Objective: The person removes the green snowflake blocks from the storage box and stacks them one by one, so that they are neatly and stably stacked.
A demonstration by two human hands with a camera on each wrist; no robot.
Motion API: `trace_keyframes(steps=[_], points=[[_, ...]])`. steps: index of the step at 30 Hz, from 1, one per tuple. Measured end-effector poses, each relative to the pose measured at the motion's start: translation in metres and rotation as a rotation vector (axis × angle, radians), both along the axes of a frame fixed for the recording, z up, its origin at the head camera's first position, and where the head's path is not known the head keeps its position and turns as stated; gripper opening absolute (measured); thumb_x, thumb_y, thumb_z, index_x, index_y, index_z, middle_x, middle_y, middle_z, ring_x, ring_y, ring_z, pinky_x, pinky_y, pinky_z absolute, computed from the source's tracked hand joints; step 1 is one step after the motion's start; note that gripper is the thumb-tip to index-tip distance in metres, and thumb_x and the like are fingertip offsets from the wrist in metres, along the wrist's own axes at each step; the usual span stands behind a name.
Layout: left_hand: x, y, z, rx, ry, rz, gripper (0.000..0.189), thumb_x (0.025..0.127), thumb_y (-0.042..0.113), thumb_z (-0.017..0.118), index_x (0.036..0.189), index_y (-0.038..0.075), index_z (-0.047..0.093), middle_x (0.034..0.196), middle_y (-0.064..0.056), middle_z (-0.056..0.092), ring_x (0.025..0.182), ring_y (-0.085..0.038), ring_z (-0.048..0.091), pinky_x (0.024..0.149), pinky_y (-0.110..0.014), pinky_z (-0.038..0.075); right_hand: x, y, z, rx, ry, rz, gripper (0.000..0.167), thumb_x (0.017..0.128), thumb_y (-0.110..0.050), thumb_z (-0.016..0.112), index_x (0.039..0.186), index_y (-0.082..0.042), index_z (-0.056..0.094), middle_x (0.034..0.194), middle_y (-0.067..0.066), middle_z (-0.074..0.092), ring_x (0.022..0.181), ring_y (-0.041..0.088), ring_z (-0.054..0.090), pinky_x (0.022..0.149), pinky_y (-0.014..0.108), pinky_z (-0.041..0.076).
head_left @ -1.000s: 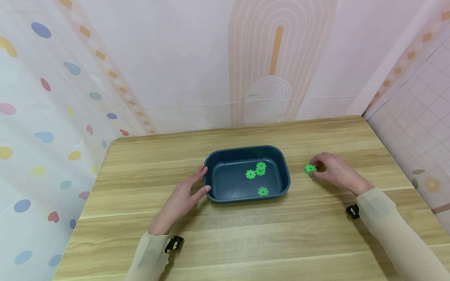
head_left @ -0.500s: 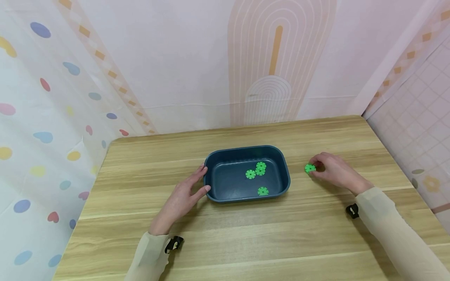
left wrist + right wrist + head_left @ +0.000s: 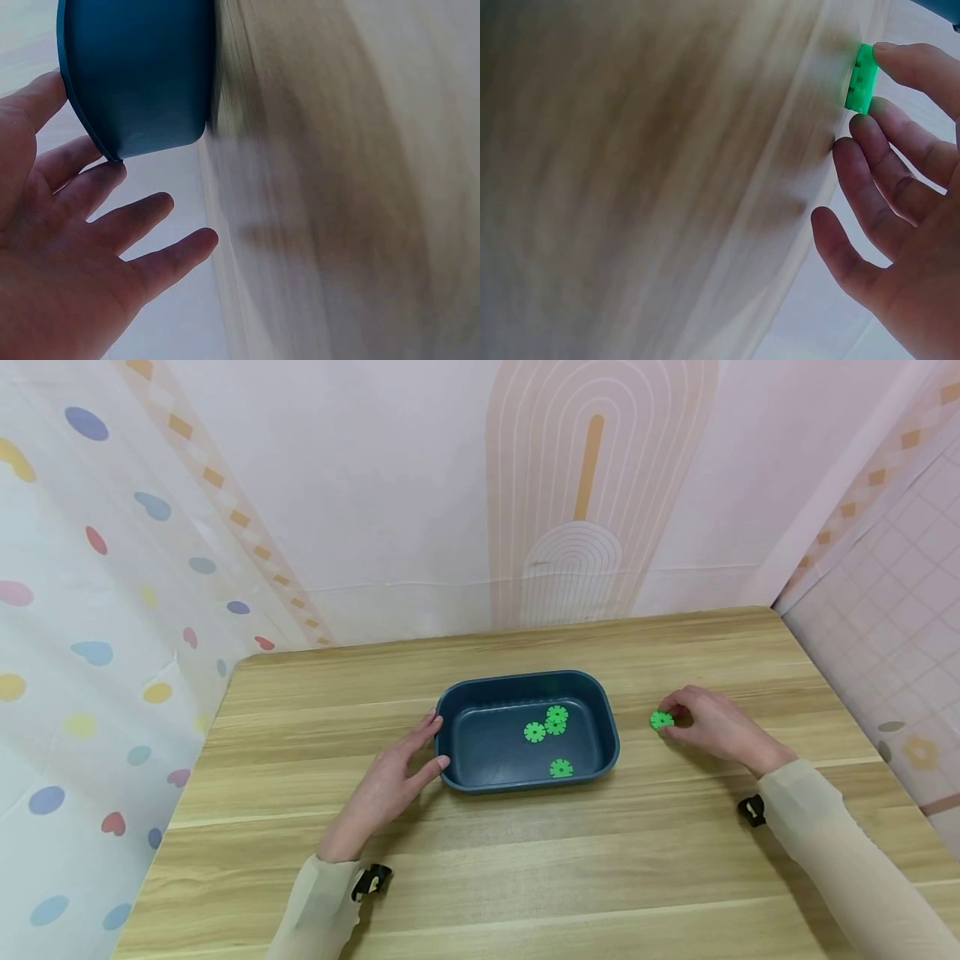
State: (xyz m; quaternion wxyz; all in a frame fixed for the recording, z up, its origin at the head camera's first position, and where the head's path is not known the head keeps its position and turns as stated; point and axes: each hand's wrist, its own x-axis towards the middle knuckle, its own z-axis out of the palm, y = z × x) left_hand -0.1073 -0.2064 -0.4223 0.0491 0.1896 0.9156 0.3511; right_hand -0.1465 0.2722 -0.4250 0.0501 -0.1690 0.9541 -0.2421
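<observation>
A dark blue rectangular tub (image 3: 491,782) stands mid-table in the head view, with several green interlocking discs (image 3: 535,732) lying on its floor. My left hand (image 3: 384,789) touches the tub's left end; thumb and fingertips meet the rim with fingers spread and fairly straight. In the left wrist view, the two outermost fingers (image 3: 176,262) stay off the tub. To the right of the tub, my right hand (image 3: 712,724) pinches another green interlocking disc (image 3: 662,720) against the tabletop. Seen edge-on in the right wrist view, this green piece (image 3: 862,79) looks thick; whether it is a stack, I cannot tell.
The wood-grain table (image 3: 525,877) ends at a back edge against a patterned curtain (image 3: 412,527). More curtain hangs at the left and right sides. Black straps (image 3: 752,811) sit at both wrists, below the light sleeves.
</observation>
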Motion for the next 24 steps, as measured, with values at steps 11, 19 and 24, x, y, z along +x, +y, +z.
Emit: trace_keyframes(steps=[11,19,24], points=[[0.001,0.000,-0.001,0.006,-0.005,-0.002,0.064,0.106,0.033,0.062,0.161,0.011,0.039,0.168,-0.005,0.029,0.150,-0.032,0.035,0.119,-0.055,0.033,0.004,0.000,0.003,-0.030,-0.033,-0.006,0.031,0.092,-0.014,0.079,0.117,0.002,0.070,0.109,0.012,0.068,0.098,0.028,0.064,0.088,0.050,0.055],[0.001,0.000,0.000,0.009,-0.008,-0.001,0.063,0.106,0.034,0.062,0.161,0.012,0.039,0.168,-0.004,0.028,0.150,-0.032,0.035,0.120,-0.055,0.033,0.011,0.001,0.014,-0.073,0.003,-0.019,0.035,0.095,-0.012,0.075,0.125,0.004,0.067,0.125,0.023,0.067,0.119,0.043,0.061,0.100,0.063,0.048],[0.000,0.000,0.000,0.009,-0.011,-0.002,0.064,0.106,0.034,0.061,0.161,0.012,0.038,0.169,-0.005,0.028,0.150,-0.032,0.035,0.119,-0.055,0.033,0.018,-0.004,0.022,-0.125,0.110,0.009,0.030,0.095,-0.011,0.076,0.122,0.000,0.071,0.127,0.020,0.068,0.122,0.043,0.060,0.102,0.063,0.046]])
